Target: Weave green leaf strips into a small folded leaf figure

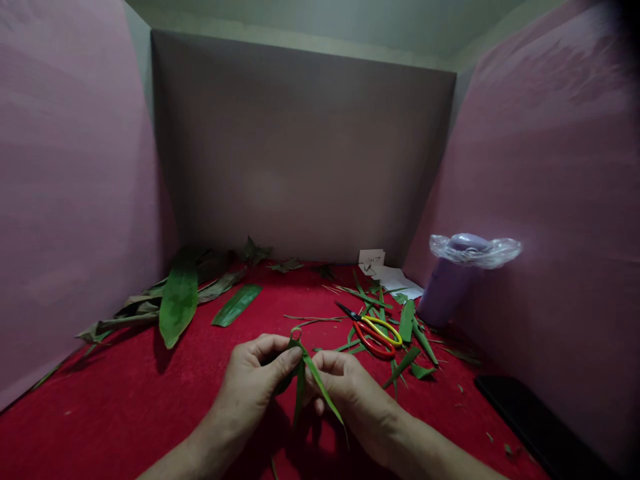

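Above the red cloth, my left hand (253, 373) pinches a folded green leaf strip (323, 387) between thumb and fingers. A small loop stands up at the strip's top, and narrow ends hang down from the pinch. My right hand (350, 393) is close beside it on the right, its thumb and forefinger closed at the hanging leaf ends. Its fingertips are partly hidden behind the leaf. Just beyond my right hand lie scissors (373, 331) with one red and one yellow handle, on top of scattered cut leaf strips (407, 320).
Broad leaves (180, 300) are heaped at the left, near a cut leaf piece (237, 305). White papers (397, 280) lie at the back right, beside a purple container (447, 287) with clear plastic around its top. A dark flat object (540, 420) rests at the right. Pink walls enclose the sides.
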Tool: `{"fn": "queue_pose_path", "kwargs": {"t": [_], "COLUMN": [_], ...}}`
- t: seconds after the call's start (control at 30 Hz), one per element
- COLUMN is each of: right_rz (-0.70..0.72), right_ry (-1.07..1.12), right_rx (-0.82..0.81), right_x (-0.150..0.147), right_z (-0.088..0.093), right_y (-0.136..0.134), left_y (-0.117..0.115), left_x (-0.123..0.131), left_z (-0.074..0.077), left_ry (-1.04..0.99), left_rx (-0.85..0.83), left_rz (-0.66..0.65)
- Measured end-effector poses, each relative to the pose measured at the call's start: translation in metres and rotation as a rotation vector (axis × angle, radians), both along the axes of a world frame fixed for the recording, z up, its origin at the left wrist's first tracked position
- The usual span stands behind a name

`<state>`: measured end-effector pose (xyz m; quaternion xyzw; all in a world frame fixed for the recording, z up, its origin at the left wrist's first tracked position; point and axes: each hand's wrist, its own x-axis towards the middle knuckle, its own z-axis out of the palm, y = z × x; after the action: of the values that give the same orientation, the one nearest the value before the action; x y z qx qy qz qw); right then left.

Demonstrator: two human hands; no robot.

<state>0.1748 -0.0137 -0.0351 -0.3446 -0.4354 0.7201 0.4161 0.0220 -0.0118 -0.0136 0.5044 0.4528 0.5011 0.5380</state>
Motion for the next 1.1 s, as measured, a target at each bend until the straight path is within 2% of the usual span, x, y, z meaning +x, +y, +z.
{"fn": "queue_pose_path", "kwargs": {"t": [0.17, 0.37, 0.57, 0.73, 0.9, 1.1], "right_rz": [-0.055, -0.029, 0.021, 0.047, -0.018, -0.031], "right_ry": [-0.065, -0.003, 0.125, 0.06, 0.042, 0.133], "right_rx": [0.053, 0.025, -0.022, -0.012, -0.014, -0.048], "right_x": [-0.0015, -0.0017, -0.0016, -0.0016, -0.0018, -0.0014], "right_z": [-0.001, -0.002, -0.0027, -0.0052, -0.0011, -0.0008], "right_y": [0.0001, -0.0001, 0.0002, -0.001, -0.0057, -0.0078], "left_y": [-0.0008, -0.0005, -0.0009, -0.0011, -0.0019, -0.0038], "left_x": [0.0027, 0.0039, 0.0043, 0.004, 0.003, 0.0042], "left_z": [-0.0017, -0.0015, -0.0014, -0.002, -0.0006, 0.0007], "left_ry": [0.078, 0.03, 0.046, 0.086, 0.116, 0.061], "left_rx": [0.136, 0.07, 0.076, 0.119, 0.16, 0.099], "left_rz": [0.01, 0.025, 0.006, 0.011, 0.023, -0.032]}}
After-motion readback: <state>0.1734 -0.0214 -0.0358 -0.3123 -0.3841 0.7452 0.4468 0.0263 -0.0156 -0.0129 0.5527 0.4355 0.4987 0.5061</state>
